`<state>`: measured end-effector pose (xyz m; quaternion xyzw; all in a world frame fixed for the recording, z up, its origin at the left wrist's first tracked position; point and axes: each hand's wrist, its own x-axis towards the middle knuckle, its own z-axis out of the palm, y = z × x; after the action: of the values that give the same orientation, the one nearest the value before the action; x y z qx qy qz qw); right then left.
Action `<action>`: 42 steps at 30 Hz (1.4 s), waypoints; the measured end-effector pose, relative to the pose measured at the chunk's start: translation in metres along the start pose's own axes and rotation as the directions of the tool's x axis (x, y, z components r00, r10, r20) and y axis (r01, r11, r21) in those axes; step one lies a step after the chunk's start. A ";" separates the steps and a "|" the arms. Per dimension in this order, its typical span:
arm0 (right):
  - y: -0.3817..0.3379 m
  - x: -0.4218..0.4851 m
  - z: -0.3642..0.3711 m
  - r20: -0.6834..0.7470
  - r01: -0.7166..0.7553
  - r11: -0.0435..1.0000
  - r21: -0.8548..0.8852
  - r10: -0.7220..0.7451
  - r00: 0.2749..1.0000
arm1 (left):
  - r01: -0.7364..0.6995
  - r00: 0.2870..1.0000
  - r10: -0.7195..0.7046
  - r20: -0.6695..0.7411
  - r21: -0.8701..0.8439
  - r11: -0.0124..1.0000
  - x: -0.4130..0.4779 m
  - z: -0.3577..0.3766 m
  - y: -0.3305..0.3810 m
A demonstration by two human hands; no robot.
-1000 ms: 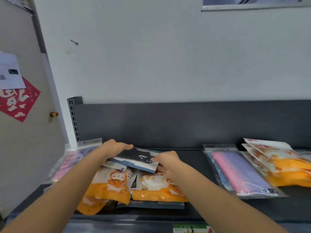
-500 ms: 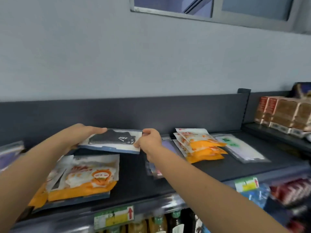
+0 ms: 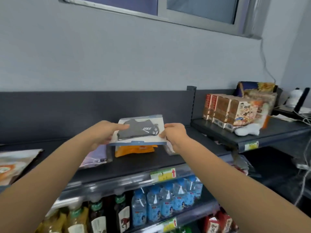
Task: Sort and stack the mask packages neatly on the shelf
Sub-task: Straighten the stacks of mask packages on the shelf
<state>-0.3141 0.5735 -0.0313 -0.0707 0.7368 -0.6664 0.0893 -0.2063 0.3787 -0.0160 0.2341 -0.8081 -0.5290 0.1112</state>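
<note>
My left hand (image 3: 104,132) and right hand (image 3: 175,137) pinching opposite ends of the mask pack (image 3: 139,132) above the shelf (image 3: 143,163).

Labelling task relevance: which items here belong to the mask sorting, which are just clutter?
Job: black mask package, held by left hand and right hand; orange mask packs; purple mask pack; shelf.
Clutter: water bottles, drink cartons, window.

A shop is indicated: dark metal shelves (image 3: 138,165) edged with price labels (image 3: 163,174) are stocked with rows of bottled water (image 3: 154,202) and drink cartons (image 3: 233,113).
</note>
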 end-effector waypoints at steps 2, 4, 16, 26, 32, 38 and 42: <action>0.009 0.010 -0.032 -0.027 -0.015 1.000 0.001 0.015 1.000 | -0.029 0.999 0.029 0.042 -0.022 0.999 0.001 0.030 0.012; 0.017 0.021 -0.062 -0.056 -0.011 1.000 -0.025 0.009 0.998 | -0.052 0.995 0.054 0.080 -0.033 0.998 0.002 0.059 0.024; 0.035 0.122 -0.165 -0.303 -0.024 0.984 -0.176 -0.031 0.952 | -0.117 0.959 0.116 0.259 -0.011 0.993 0.078 0.193 0.075; 0.035 0.203 -0.170 -0.173 -0.041 0.891 -0.451 -0.043 0.984 | 0.010 0.922 -0.039 0.386 0.078 0.997 0.170 0.242 0.075; 0.050 0.234 -0.171 -0.137 -0.050 0.782 -0.622 -0.046 0.990 | 0.061 0.922 -0.088 0.376 0.082 0.995 0.189 0.254 0.067; 0.062 0.243 -0.170 -0.022 0.004 0.621 -0.784 -0.034 0.999 | -0.042 0.965 -0.063 0.253 0.389 0.920 0.185 0.263 0.060; 0.070 0.240 -0.159 0.075 0.124 0.541 -0.832 -0.111 0.991 | -0.052 0.972 -0.081 0.222 0.536 0.843 0.177 0.264 0.054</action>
<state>-0.5833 0.6815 -0.0945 -0.1582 0.9576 -0.2409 0.0055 -0.4863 0.5204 -0.0885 0.1974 -0.9294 -0.3061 -0.0598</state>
